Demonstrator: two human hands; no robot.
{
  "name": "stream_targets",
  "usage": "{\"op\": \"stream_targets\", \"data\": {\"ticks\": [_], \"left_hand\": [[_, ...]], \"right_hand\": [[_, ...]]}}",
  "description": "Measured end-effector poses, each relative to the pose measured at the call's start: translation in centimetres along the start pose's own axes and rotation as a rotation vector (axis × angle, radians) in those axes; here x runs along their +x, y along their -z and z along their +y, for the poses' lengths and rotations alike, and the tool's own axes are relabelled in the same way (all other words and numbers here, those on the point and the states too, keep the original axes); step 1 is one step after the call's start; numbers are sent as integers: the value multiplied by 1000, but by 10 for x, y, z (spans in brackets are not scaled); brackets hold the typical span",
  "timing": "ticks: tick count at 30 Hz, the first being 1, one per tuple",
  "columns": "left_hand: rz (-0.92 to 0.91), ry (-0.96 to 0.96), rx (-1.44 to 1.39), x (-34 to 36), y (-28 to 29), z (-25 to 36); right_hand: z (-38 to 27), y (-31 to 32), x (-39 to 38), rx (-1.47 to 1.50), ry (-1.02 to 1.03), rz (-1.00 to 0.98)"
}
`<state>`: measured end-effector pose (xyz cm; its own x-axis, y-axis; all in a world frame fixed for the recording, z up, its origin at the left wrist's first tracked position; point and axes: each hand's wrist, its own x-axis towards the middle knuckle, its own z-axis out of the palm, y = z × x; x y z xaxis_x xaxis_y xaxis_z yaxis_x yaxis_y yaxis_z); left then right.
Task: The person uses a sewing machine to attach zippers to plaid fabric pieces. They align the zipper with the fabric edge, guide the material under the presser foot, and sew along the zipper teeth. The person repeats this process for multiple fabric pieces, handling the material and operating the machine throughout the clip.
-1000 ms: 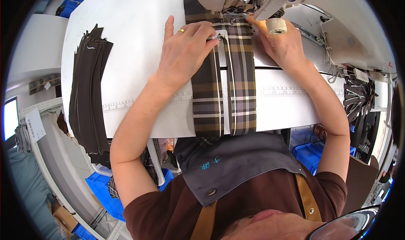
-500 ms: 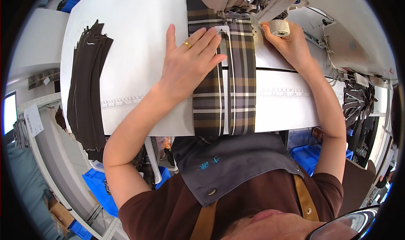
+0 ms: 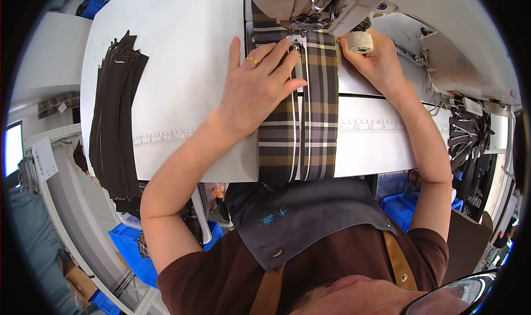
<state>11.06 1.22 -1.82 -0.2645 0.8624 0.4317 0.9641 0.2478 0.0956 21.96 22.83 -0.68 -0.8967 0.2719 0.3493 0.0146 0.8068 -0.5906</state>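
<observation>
Plaid fabric [image 3: 322, 110] in brown, black, grey and white runs lengthwise under the sewing machine head [image 3: 307, 5] and reaches the table's front edge. Narrow white-edged lines run down its middle, with a small pale piece [image 3: 297, 40] at the top, in front of the presser foot. My left hand [image 3: 259, 85] lies flat on the fabric's left side, fingers apart, fingertips beside that pale piece. At the fabric's right edge, my right hand [image 3: 375, 63] is closed, thumb and forefinger pinched by the white knob [image 3: 359, 42]. What sits between those fingertips is too small to make out.
A stack of dark brown cloth strips [image 3: 116, 121] lies at the table's left. A ruler scale [image 3: 166, 136] crosses the white tabletop. More dark pieces with pale lines [image 3: 463, 132] hang at the right. Blue bins [image 3: 130, 248] stand below the table.
The view has shifted slightly. My left hand has slid a little to the right, and the fabric's near part with it. My right fingertips are now closer to the fabric's right edge.
</observation>
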Motion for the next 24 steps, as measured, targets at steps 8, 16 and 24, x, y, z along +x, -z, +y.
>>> {"op": "stream_targets", "data": {"ticks": [8, 16, 24], "left_hand": [[41, -15, 96, 6, -5, -2], [28, -20, 63, 2, -4, 4], [5, 4, 17, 2, -4, 6]], "right_hand": [[8, -5, 1, -108, 168, 57], [12, -6, 1, -131, 185, 67], [19, 1, 0, -306, 120, 98]]}}
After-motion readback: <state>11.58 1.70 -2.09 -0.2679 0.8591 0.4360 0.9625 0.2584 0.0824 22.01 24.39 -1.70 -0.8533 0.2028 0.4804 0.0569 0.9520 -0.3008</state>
